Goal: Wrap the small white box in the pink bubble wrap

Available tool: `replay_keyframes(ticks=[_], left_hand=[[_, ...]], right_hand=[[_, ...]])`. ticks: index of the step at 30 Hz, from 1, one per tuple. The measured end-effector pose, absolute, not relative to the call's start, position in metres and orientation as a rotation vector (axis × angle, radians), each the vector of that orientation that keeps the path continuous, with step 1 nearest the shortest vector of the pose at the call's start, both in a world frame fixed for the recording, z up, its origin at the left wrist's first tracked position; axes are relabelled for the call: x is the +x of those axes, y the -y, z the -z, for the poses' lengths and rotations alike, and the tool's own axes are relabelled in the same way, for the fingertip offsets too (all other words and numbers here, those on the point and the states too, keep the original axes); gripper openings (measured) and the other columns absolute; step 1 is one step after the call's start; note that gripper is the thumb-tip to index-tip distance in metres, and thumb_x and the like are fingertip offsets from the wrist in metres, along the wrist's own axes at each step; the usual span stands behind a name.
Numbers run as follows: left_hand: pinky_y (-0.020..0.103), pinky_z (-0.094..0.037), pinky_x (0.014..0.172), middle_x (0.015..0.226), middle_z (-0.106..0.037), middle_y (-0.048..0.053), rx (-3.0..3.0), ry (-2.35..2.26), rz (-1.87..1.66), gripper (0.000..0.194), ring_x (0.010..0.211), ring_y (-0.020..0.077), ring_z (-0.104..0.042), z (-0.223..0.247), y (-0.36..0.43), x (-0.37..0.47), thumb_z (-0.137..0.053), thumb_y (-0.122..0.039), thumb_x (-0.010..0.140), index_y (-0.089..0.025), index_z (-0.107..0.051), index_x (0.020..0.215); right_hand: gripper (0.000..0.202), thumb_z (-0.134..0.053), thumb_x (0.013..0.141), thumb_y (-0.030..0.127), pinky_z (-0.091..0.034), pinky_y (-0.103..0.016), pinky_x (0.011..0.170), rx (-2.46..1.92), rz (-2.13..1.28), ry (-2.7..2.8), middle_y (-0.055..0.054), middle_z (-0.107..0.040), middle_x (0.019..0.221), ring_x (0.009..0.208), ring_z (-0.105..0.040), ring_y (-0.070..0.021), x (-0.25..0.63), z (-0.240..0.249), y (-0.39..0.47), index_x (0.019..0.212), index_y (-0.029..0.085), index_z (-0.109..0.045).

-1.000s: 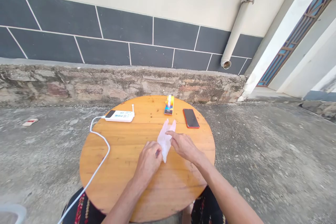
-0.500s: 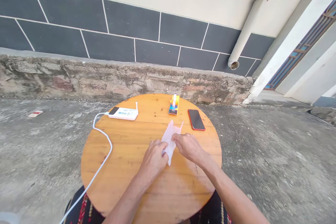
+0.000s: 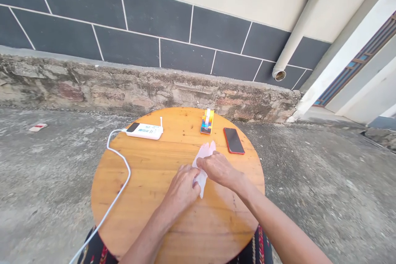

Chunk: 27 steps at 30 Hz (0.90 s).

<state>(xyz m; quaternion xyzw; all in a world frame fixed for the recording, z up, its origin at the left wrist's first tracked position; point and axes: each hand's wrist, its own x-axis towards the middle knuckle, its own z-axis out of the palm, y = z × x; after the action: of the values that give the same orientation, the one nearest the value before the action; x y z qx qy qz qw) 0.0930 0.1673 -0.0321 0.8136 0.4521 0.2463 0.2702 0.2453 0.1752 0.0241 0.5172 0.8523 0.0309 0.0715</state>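
A thin, whitish-pink, crumpled sheet (image 3: 201,179) lies on the round wooden table (image 3: 136,198) between my two hands. Whether it is tissue or thin plastic, I cannot tell. My left hand (image 3: 183,181) grips its near left edge, thumb and fingers curled round it. From the right, my right hand (image 3: 218,168) is closed on the sheet's middle, with the fingertips close to my left index finger. Two points of the sheet stick out beyond my right hand; part of it is hidden beneath the fingers.
Beyond the sheet stands a small yellow and blue tape dispenser (image 3: 207,122). A red-edged phone (image 3: 234,140) lies to its right. At the table's left is a white power bank (image 3: 144,130) with a white cable (image 3: 119,192) running off the near edge. A wall (image 3: 148,90) rises behind.
My right hand has shifted slightly left, closer to my left hand. The sheet's far end looks narrower, its two points nearer each other. The camera view has shifted a little.
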Motion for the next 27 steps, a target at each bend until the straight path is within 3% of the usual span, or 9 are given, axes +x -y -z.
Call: replay_keyframes(ticks=[4,14,17,21,24,27], left_hand=[[0.031,-0.042,0.079,0.094,-0.059,0.004,2.125,-1.176,-0.726,0.045,0.093,0.0218,-0.053,0.035,-0.168,0.09,-0.049,-0.003,0.066,-0.02,-0.058,0.107],[0.032,-0.042,0.079,0.096,-0.058,0.007,2.258,-1.149,-0.634,0.042,0.1,0.0245,-0.05,0.032,-0.168,0.09,-0.044,-0.004,0.071,-0.023,-0.068,0.1],[0.03,-0.042,0.076,0.094,-0.055,0.007,2.286,-1.145,-0.632,0.039,0.096,0.0226,-0.052,0.033,-0.167,0.089,-0.045,-0.005,0.072,-0.022,-0.069,0.097],[0.026,-0.044,0.071,0.101,-0.05,0.007,2.285,-1.152,-0.658,0.037,0.09,0.0191,-0.054,0.034,-0.166,0.088,-0.044,-0.004,0.072,-0.021,-0.069,0.092],[0.026,-0.044,0.071,0.103,-0.05,0.007,2.274,-1.146,-0.674,0.037,0.089,0.0184,-0.055,0.033,-0.164,0.09,-0.043,-0.003,0.071,-0.021,-0.069,0.09],[0.027,-0.045,0.071,0.101,-0.05,0.007,2.251,-1.18,-0.691,0.036,0.089,0.019,-0.055,0.033,-0.161,0.093,-0.043,-0.003,0.072,-0.02,-0.069,0.09]], right_hand=[[0.015,-0.052,0.087,0.013,-0.03,-0.027,0.057,1.493,0.002,-2.557,-0.007,-0.069,0.08,0.073,-0.063,-0.0211,0.245,-0.026,-0.192,0.086,0.018,-0.066],[0.021,-0.055,0.078,0.008,-0.029,-0.023,0.055,1.516,0.233,-2.582,-0.001,-0.07,0.078,0.074,-0.06,-0.0161,0.244,-0.024,-0.212,0.076,0.021,-0.07],[0.016,-0.057,0.082,0.013,-0.032,-0.023,0.059,1.654,0.222,-2.615,-0.002,-0.069,0.083,0.079,-0.061,-0.0168,0.252,-0.024,-0.204,0.088,0.022,-0.069],[0.025,-0.048,0.094,0.025,-0.036,-0.024,0.064,1.949,0.163,-2.631,-0.004,-0.068,0.083,0.075,-0.06,-0.0163,0.274,-0.022,-0.186,0.115,0.019,-0.059],[0.022,-0.043,0.095,0.021,-0.039,-0.024,0.066,2.109,0.275,-2.718,-0.003,-0.068,0.084,0.072,-0.06,-0.0146,0.287,-0.015,-0.164,0.106,0.018,-0.062],[0.018,-0.047,0.093,0.018,-0.042,-0.024,0.073,2.108,0.527,-2.952,-0.002,-0.067,0.092,0.082,-0.061,-0.0149,0.286,-0.003,-0.137,0.098,0.02,-0.064]])
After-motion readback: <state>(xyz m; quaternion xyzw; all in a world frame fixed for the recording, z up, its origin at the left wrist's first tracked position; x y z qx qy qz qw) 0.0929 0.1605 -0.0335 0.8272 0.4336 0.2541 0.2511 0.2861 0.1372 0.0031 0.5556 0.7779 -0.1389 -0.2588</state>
